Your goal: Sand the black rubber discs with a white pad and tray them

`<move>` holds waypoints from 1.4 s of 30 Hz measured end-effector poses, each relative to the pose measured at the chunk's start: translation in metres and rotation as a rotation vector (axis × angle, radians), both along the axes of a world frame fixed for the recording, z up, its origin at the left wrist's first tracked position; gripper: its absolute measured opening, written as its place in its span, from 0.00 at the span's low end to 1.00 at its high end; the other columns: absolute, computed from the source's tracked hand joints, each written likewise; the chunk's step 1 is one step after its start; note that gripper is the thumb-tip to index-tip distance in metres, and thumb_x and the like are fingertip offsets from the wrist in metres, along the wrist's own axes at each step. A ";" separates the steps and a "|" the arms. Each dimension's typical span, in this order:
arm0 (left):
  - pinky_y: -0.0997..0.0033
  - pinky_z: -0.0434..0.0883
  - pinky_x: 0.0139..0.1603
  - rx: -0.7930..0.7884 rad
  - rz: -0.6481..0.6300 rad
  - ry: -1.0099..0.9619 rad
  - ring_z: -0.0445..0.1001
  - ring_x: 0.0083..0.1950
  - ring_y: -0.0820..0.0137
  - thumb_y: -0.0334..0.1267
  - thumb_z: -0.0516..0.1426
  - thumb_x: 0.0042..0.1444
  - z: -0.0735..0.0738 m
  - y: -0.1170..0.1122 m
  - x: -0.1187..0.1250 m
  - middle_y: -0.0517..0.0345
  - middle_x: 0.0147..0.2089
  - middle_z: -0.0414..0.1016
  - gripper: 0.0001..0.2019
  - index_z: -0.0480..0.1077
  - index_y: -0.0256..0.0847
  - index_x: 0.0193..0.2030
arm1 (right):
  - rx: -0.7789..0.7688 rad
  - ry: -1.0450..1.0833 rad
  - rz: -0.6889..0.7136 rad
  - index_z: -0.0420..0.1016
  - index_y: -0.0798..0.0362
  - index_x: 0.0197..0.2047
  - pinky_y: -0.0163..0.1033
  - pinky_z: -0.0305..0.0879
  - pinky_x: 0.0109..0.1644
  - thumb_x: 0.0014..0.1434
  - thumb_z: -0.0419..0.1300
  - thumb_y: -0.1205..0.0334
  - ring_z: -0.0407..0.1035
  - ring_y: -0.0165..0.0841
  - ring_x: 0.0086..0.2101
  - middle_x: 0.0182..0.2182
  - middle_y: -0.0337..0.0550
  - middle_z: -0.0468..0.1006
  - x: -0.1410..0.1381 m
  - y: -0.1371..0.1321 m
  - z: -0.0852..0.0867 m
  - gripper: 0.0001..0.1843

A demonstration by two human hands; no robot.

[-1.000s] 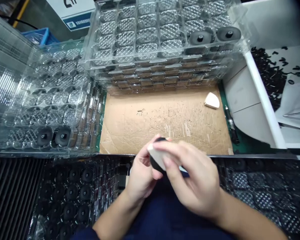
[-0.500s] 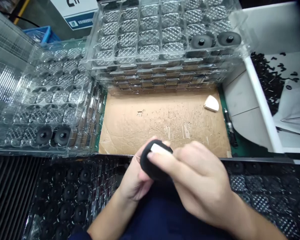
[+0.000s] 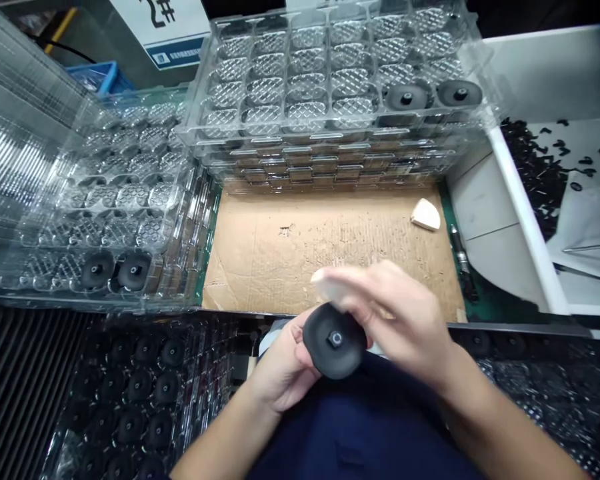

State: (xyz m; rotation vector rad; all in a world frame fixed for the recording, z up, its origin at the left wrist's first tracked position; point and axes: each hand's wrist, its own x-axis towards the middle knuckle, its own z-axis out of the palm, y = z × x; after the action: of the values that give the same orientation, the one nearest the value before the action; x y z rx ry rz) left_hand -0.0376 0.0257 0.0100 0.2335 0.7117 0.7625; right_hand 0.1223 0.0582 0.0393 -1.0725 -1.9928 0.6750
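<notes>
In the head view, a stack of clear trays (image 3: 305,113) stands at the far side of the bench, and I can make out two dark discs with stubs (image 3: 407,98) in the near right pockets of its top tray. Over to the left, another clear tray (image 3: 103,197) carries a pair of similar discs (image 3: 97,269) along its near edge, while below the bench a shadowy tray (image 3: 207,373) has rows of them. The white bin (image 3: 525,220) on the right holds a scattered heap of small black pieces (image 3: 535,173) and a thin metal tool (image 3: 595,248). The black disc (image 3: 320,350) being worked on sits in the left hand (image 3: 285,370), up above the person's lap and just short of the cardboard (image 3: 250,267), its stub facing up towards the head. That hand grips it by the left edge, forearm rising from the lower left. The right hand (image 3: 400,320), somewhat blurred, reaches in from the right, palm turned down, its fingers closed on a pale piece (image 3: 325,287) right by the disc's upper edge; whether the two touch I can't tell. A white wedge (image 3: 426,215) lies at the cardboard's far right
</notes>
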 end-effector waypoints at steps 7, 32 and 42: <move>0.70 0.73 0.45 0.028 0.044 -0.185 0.78 0.45 0.63 0.44 0.70 0.37 -0.006 0.000 -0.008 0.55 0.46 0.78 0.28 0.72 0.44 0.48 | -0.365 -0.034 -0.287 0.76 0.53 0.46 0.39 0.67 0.35 0.64 0.51 0.60 0.72 0.35 0.33 0.35 0.44 0.79 0.013 -0.027 -0.091 0.14; 0.67 0.73 0.53 0.118 0.163 -0.269 0.75 0.52 0.62 0.47 0.63 0.47 -0.006 0.006 -0.015 0.60 0.51 0.76 0.23 0.71 0.49 0.52 | -0.430 -0.008 -0.411 0.74 0.49 0.50 0.37 0.67 0.33 0.63 0.52 0.57 0.67 0.30 0.27 0.39 0.42 0.76 0.023 -0.014 -0.077 0.16; 0.62 0.71 0.52 0.677 0.189 0.313 0.74 0.52 0.63 0.49 0.57 0.57 -0.018 -0.006 -0.024 0.55 0.57 0.68 0.33 0.46 0.63 0.66 | -0.237 -0.031 -0.519 0.61 0.51 0.60 0.41 0.69 0.33 0.62 0.51 0.63 0.59 0.25 0.22 0.54 0.55 0.61 -0.001 -0.035 -0.088 0.22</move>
State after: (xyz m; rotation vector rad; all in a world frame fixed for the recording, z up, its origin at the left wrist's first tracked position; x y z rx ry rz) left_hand -0.0616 0.0201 -0.0078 0.9257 0.7559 1.1490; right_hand 0.1213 0.0235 -0.0487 -1.6699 -1.5800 0.6185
